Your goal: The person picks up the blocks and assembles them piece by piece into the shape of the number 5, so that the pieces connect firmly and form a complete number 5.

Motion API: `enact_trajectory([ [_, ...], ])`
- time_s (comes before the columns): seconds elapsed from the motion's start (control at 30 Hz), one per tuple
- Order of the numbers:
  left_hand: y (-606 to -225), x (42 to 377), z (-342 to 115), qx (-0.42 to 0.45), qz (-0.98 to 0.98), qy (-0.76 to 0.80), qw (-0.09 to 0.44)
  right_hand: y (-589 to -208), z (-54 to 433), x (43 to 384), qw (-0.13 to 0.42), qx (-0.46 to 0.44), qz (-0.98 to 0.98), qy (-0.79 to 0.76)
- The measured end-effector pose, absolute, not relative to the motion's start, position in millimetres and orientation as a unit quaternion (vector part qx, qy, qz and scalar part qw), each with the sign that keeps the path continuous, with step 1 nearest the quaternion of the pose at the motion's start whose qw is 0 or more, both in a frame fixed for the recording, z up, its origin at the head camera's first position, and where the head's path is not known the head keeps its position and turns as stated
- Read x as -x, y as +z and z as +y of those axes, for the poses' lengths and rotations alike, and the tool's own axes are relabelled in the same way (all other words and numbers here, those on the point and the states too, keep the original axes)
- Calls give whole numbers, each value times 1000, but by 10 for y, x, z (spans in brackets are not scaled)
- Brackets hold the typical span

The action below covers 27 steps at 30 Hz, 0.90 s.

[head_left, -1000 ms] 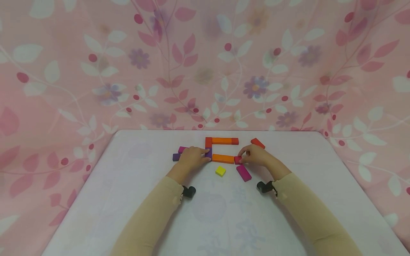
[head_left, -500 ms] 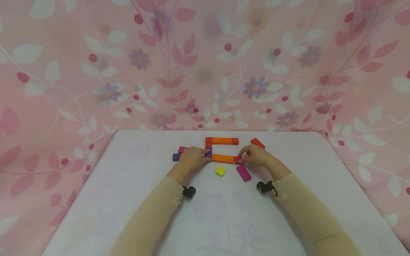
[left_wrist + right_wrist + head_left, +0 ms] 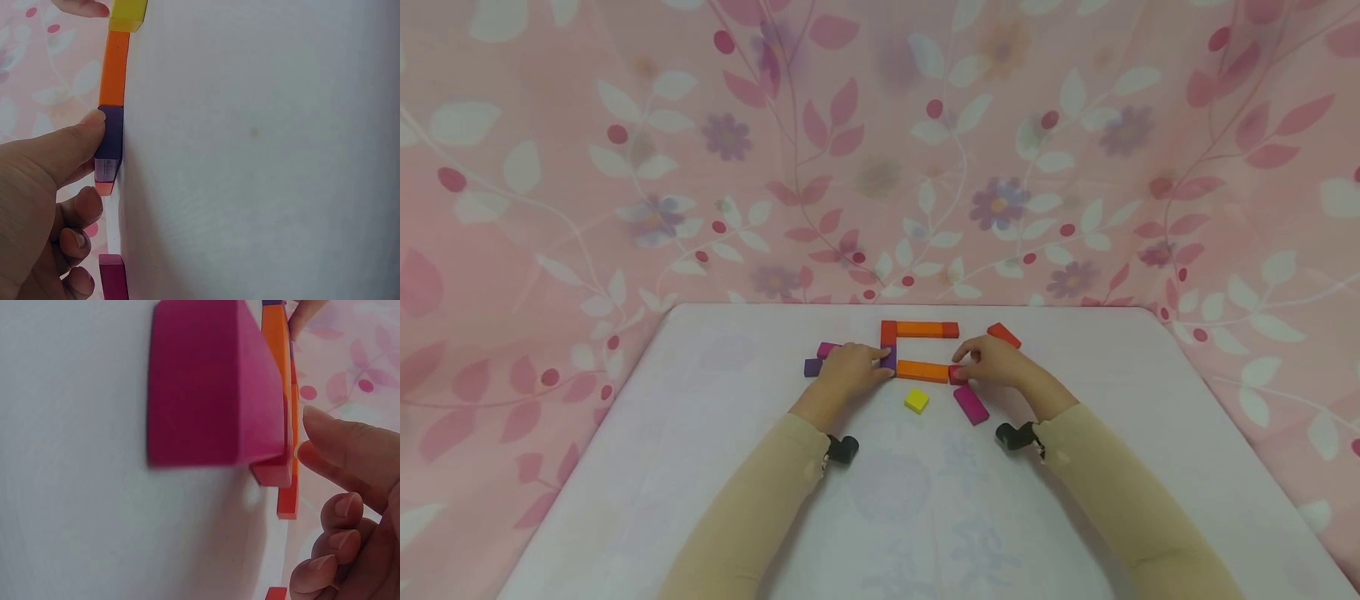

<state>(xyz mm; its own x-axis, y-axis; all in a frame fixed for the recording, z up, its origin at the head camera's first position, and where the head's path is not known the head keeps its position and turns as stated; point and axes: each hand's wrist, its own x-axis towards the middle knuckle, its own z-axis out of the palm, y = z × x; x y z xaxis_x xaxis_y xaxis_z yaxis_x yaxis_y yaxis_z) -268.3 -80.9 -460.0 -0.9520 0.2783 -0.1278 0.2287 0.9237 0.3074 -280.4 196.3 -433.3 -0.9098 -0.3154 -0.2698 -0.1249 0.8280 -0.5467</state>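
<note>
My left hand [image 3: 850, 369] pinches a purple block [image 3: 889, 360] between thumb and forefinger; the left wrist view shows the thumb on its top edge. An orange block [image 3: 922, 372] runs from the purple one to a small red block [image 3: 957, 375]. My right hand [image 3: 992, 364] is at that red block, thumb overlapping it and forefinger raised apart. In the right wrist view its fingers hold nothing. Behind, an orange-red block [image 3: 888, 332] continues up from the purple one and meets a far orange block [image 3: 919, 329], which ends in another red block [image 3: 951, 330].
A yellow block [image 3: 917, 401] and a magenta block [image 3: 972, 405] lie in front of the row. Left of my left hand are a dark purple block [image 3: 813, 367] and another magenta block [image 3: 828, 350]. A loose orange-red block [image 3: 1003, 335] lies behind my right hand.
My right hand has shifted slightly left, and its forefinger has lifted away from the thumb at the red block. The left hand and the blocks stay put.
</note>
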Motion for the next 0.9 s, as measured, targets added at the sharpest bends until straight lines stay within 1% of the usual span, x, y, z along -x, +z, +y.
enact_trajectory([
  [0.37, -4587, 2663, -809, -124, 978, 144, 86, -4398, 1799, 2833, 176, 132, 939, -264],
  [0.9, -4576, 2658, -802, -129, 978, 139, 86, -4483, 1782, 2841, 170, 132, 943, -252],
])
